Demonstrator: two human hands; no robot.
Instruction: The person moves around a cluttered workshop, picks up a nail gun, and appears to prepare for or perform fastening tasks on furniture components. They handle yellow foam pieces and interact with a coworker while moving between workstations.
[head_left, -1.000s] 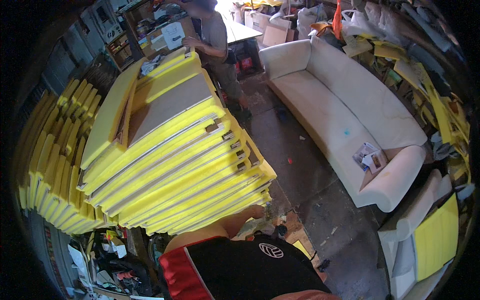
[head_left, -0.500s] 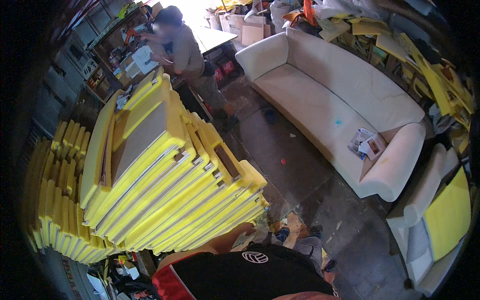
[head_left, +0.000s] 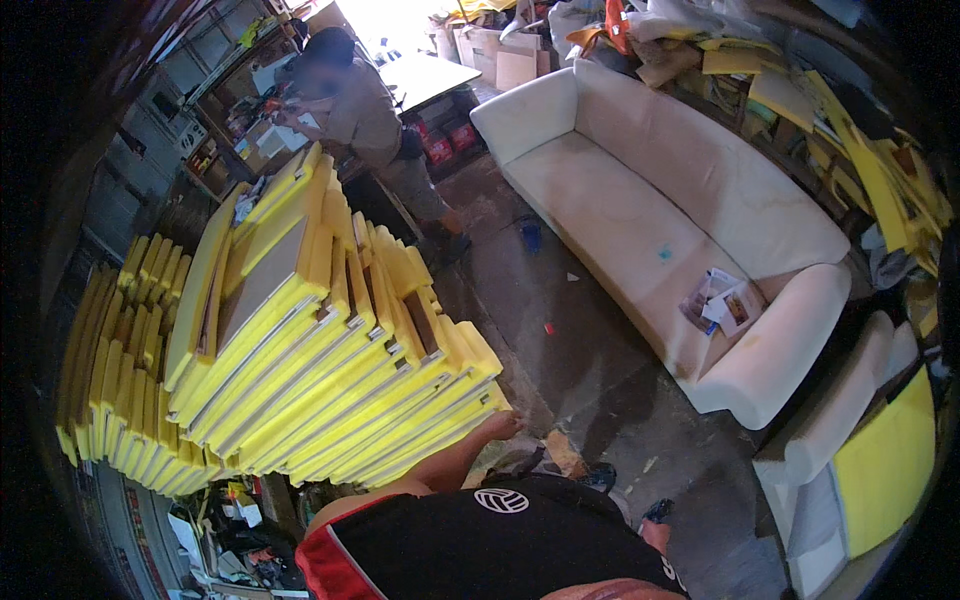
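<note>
A tall leaning stack of yellow foam panels point(head_left: 330, 370), some with brown board faces, fills the left half of the view. My left hand point(head_left: 497, 426) reaches out from my chest to the stack's lower right corner, with its fingers curled against the bottom panel's edge. My black and red shirt point(head_left: 480, 540) covers the lower middle. My right hand is out of sight.
More yellow panels point(head_left: 110, 370) stand on edge at the far left. Another person point(head_left: 365, 110) bends over a cluttered shelf at the back. A long white sofa point(head_left: 680, 230) with papers on it lies to the right, across a concrete floor point(head_left: 570, 350). Foam offcuts pile up at the right.
My left hand has come into view at the stack's lower corner. The view has swung, so the sofa and the other person sit lower in the picture.
</note>
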